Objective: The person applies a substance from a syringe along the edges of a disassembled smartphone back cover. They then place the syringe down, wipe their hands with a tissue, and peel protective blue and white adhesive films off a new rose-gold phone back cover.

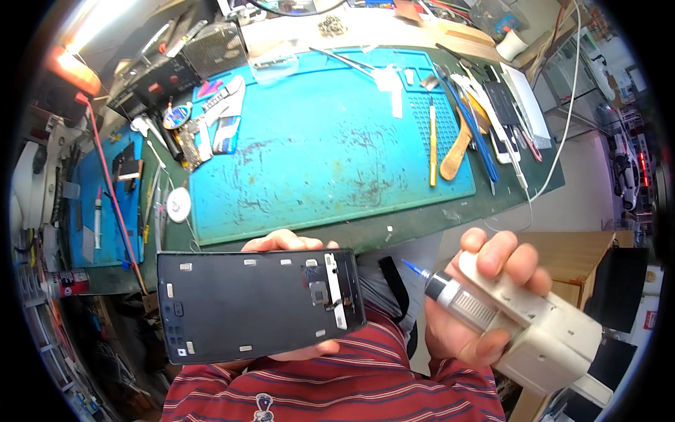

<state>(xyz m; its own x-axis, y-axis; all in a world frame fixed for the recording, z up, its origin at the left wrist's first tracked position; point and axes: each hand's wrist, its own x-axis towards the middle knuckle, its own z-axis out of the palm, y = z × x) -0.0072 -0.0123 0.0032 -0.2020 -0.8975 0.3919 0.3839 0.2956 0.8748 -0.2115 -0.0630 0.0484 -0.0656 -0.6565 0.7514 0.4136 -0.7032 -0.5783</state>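
Note:
My left hand (285,241) grips a flat black rectangular device panel (232,302) by its right part, fingers over the far edge and thumb at the near edge. The panel lies roughly level in front of my striped shirt, with small pale patches along its border and a white strip (336,290) near its right end. In my right hand (453,334) is a cream-coloured glue dispenser (545,337), with fingers wrapped round its lever and barrel. Its blue needle tip (413,268) points left toward the panel, apart from it.
A worn blue work mat (302,155) covers the bench beyond my hands. On its right lie a yellow-handled tool (432,151), a wooden-handled brush (457,151) and several other tools. A white cable (573,91) hangs at the right. A wooden cabinet (562,257) stands below it.

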